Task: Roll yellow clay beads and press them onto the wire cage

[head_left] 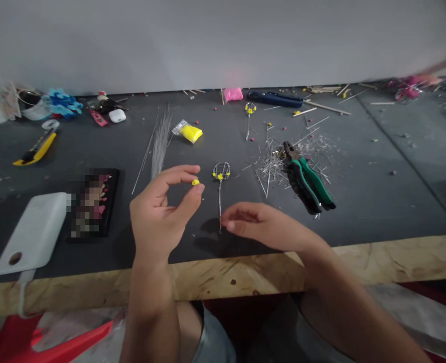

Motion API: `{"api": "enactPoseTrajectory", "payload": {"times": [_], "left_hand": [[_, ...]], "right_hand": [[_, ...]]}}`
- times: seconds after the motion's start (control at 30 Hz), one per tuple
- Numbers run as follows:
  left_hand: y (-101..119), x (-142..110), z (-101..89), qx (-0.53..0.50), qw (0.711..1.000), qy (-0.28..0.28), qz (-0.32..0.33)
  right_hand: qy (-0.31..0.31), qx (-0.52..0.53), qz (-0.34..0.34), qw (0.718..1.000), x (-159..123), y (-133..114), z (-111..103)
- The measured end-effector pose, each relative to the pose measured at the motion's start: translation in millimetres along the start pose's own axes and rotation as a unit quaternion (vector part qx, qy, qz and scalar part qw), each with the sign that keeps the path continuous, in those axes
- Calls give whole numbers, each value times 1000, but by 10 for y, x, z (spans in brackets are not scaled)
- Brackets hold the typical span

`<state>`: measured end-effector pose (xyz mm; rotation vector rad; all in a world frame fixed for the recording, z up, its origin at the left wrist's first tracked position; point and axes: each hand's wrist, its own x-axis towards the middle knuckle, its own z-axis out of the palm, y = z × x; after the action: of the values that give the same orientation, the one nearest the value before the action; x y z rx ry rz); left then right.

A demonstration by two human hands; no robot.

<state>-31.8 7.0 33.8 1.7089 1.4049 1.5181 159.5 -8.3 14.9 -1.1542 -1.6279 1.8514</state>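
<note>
Between the thumb and forefinger of my left hand is a small lump of yellow clay, held just above the table. To its right is a small racket-shaped wire piece, with a round mesh head, yellow clay dabs along the lower head and a twisted wire handle. My right hand has its fingers curled and closed at the lower end of that handle; the exact contact is partly hidden. A similar wire racket with yellow dabs lies farther back. An opened packet of yellow clay lies behind my left hand.
Green-handled pliers lie by scattered wire clippings at right. A bundle of straight wires, a yellow cutter, a phone and a white power bank are at left. Pink clay and a blue tool sit behind.
</note>
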Motion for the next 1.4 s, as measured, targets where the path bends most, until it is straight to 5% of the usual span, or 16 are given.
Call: {"api": "enactPoseTrajectory", "payload": {"times": [0.17,0.53,0.77,0.93,1.17,1.4], "left_hand": [[-53,2,36,-11,1000,25,2],[-31,33,-60,-90,994,53,32],[-39,40,-105,-82,994,61,38],[-1,31,-115,-76,995,58,15],[13,8,-95,-67,997,32,-21],[23,-38,-4,-68,997,21,-30]], "right_hand": [[171,-92,19,981,102,84,-315],[271,-179,12,946,510,165,-565],[200,-334,39,921,1171,-169,-695],[160,-395,80,901,1313,-261,-681],[118,-474,136,862,1081,-288,-678],[52,-487,168,855,585,-247,-571]]}}
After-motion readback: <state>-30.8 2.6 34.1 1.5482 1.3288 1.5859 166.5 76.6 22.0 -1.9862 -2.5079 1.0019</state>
